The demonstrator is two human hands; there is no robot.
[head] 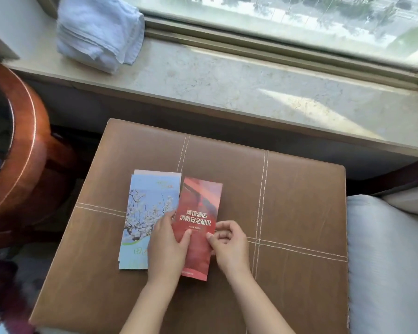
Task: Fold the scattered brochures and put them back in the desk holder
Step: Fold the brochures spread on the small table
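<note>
Two brochures lay on the ottoman [287, 201]; the blue brochure [145, 213] sat just left of the red brochure [198, 206], their long edges touching; my left hand [167, 247] pressed flat over the red brochure's left edge, fingers straight; my right hand [229, 244] pinched its right edge with curled fingers; no desk holder showed. Lifting by that pinch alone, I judged, could let the folds spring open or drag the blue brochure askew.
</note>
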